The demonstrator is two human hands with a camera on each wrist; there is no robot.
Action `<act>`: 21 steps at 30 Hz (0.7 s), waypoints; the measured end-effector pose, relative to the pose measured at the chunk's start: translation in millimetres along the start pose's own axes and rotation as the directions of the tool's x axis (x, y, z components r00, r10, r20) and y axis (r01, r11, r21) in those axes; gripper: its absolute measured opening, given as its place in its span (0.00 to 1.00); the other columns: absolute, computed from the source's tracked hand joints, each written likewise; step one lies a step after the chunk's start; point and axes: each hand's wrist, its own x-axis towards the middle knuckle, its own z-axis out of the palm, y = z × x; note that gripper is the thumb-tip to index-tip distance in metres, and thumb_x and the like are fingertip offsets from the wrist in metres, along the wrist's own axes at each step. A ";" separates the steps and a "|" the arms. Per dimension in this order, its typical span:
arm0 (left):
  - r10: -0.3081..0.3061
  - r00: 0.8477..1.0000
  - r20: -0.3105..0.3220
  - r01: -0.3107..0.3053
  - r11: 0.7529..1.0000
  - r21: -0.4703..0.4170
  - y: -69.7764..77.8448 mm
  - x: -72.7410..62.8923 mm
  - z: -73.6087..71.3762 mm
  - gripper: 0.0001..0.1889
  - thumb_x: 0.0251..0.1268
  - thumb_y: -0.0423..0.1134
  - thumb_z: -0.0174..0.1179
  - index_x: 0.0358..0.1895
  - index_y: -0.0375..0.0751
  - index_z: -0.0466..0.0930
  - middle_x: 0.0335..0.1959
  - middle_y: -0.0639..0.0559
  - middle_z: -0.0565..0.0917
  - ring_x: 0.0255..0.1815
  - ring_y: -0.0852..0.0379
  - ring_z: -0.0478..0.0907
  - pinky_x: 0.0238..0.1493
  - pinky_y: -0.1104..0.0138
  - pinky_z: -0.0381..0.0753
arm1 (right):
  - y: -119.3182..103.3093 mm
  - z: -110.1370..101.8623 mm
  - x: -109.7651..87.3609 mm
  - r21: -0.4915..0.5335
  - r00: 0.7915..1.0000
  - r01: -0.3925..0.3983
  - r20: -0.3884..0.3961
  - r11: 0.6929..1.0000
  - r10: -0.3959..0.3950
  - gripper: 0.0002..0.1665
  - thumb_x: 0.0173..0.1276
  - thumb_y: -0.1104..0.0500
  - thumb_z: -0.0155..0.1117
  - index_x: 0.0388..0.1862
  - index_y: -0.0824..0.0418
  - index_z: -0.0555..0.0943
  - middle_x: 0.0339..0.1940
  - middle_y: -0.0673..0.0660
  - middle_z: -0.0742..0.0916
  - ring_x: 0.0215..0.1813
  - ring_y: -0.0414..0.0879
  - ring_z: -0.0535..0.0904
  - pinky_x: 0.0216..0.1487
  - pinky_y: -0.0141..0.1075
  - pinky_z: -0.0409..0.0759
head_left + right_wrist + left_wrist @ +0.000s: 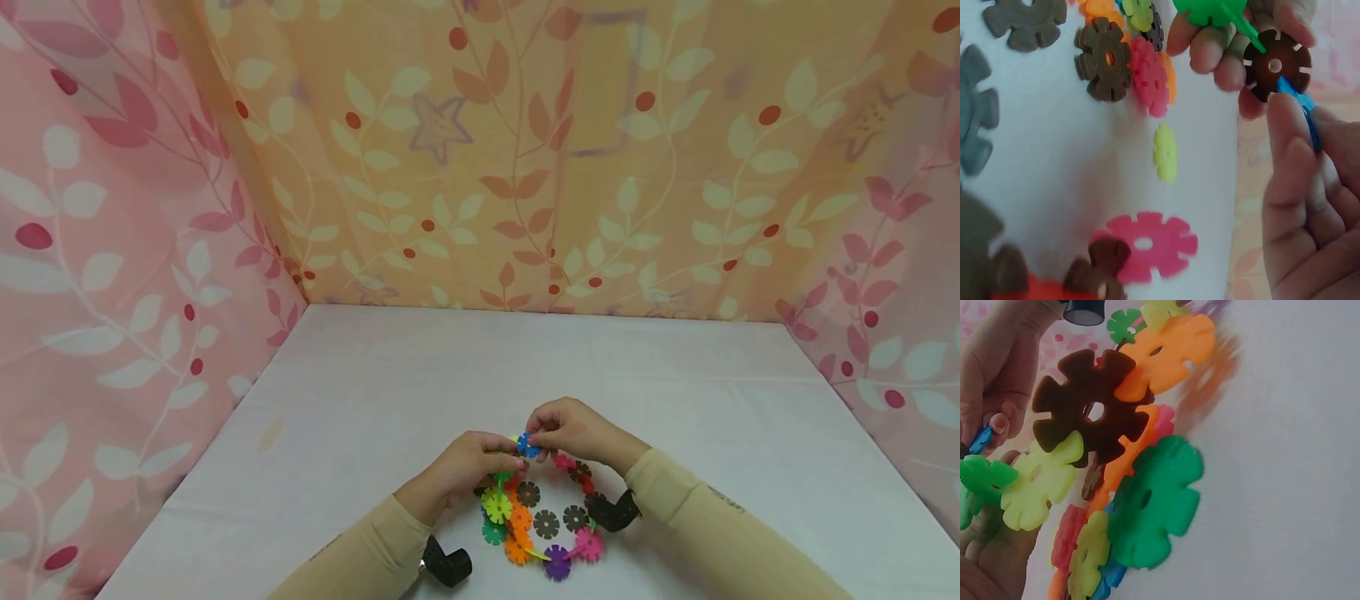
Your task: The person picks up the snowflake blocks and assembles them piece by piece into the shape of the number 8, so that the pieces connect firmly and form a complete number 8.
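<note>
My left hand [465, 465] holds the end of a chain of flower-shaped interlocking plastic discs. In the right wrist view a brown disc [1292, 70] sits at its fingertips, joined to a green disc [1207, 11]. My right hand [581, 429] pinches a blue disc [1307, 107] between thumb and fingers, its edge meeting the brown disc's rim. Below the left hand, the left wrist view shows a yellow-green disc [1035, 494] slotted into the green one. The chain bends round through orange discs [520, 518], a purple disc [557, 565] and a pink disc [589, 544].
Loose dark brown discs [547, 524] lie inside the curve of the chain. A teal-green disc [493, 532] is at its left side. Black wrist cameras [448, 565] hang near both sleeves. Patterned cloth walls [525, 167] enclose the white table [375, 367].
</note>
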 end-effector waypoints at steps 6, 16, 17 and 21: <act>-0.046 0.999 -0.007 0.046 0.999 -0.009 0.3 0.0 -0.9 0.13 0.59 0.40 0.60 0.45 0.38 0.79 0.39 0.45 0.84 0.38 0.53 0.79 0.44 0.59 0.79 | 8.6 -13.6 -12.0 -0.228 0.996 -0.094 -0.022 0.969 0.091 0.10 0.65 0.52 0.59 0.39 0.56 0.80 0.34 0.49 0.82 0.36 0.46 0.76 0.37 0.38 0.77; -0.066 0.995 -0.068 0.069 0.997 0.041 -0.2 4.1 7.7 0.15 0.63 0.49 0.55 0.41 0.41 0.80 0.34 0.46 0.82 0.30 0.56 0.76 0.35 0.64 0.77 | 30.7 -11.3 -27.5 -0.374 0.990 -0.067 0.091 0.925 0.109 0.06 0.61 0.52 0.63 0.27 0.51 0.80 0.22 0.45 0.80 0.28 0.40 0.72 0.31 0.34 0.72; -0.067 0.995 -0.078 0.071 0.996 0.048 0.1 4.5 9.2 0.15 0.63 0.50 0.55 0.39 0.41 0.80 0.31 0.47 0.82 0.28 0.56 0.75 0.31 0.66 0.76 | 31.9 -10.5 -27.9 -0.380 0.992 -0.049 0.088 0.924 0.089 0.07 0.62 0.52 0.62 0.26 0.51 0.80 0.21 0.44 0.79 0.27 0.40 0.72 0.30 0.33 0.72; -0.069 0.991 -0.112 0.077 0.994 0.074 1.4 5.3 14.9 0.15 0.63 0.50 0.55 0.36 0.40 0.81 0.24 0.49 0.79 0.22 0.57 0.72 0.24 0.70 0.71 | 34.3 -8.2 -28.4 -0.396 0.998 0.022 0.064 0.918 0.004 0.07 0.62 0.52 0.62 0.25 0.50 0.80 0.22 0.43 0.78 0.28 0.37 0.72 0.30 0.31 0.72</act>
